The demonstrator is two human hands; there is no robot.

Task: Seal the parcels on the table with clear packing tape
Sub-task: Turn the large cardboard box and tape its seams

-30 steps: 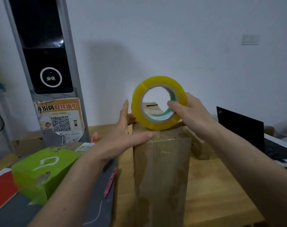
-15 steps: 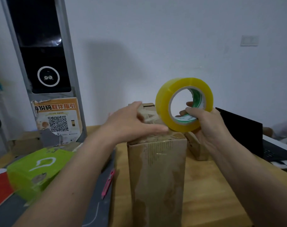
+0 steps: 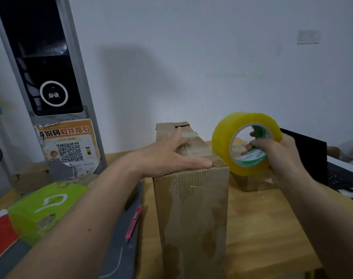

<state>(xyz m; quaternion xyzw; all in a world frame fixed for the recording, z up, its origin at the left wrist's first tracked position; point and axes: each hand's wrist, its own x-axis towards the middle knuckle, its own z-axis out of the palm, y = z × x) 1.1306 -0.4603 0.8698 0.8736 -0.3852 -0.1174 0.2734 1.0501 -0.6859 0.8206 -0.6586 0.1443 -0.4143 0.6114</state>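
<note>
A tall brown cardboard parcel [image 3: 191, 214] stands upright on the wooden table [image 3: 266, 222] in the middle of the view. My left hand [image 3: 167, 158] lies flat on its top, fingers straight, thumb along the front edge. My right hand [image 3: 276, 156] grips a yellowish roll of clear packing tape [image 3: 224, 143] just right of the parcel's top, fingers curled through the core. A stretch of tape seems to run across the parcel's top from the roll. A smaller cardboard parcel [image 3: 250, 182] sits behind the roll, mostly hidden.
A pink utility knife [image 3: 133, 224] lies on a grey mat [image 3: 115, 258] left of the parcel. A green box [image 3: 42, 206] sits at the left, a black laptop [image 3: 332, 170] at the right. A grey kiosk [image 3: 48, 77] stands at the back left.
My right hand has carried the roll from above the parcel down to its right side. My left hand has moved from the parcel's front edge to lie flat on top.
</note>
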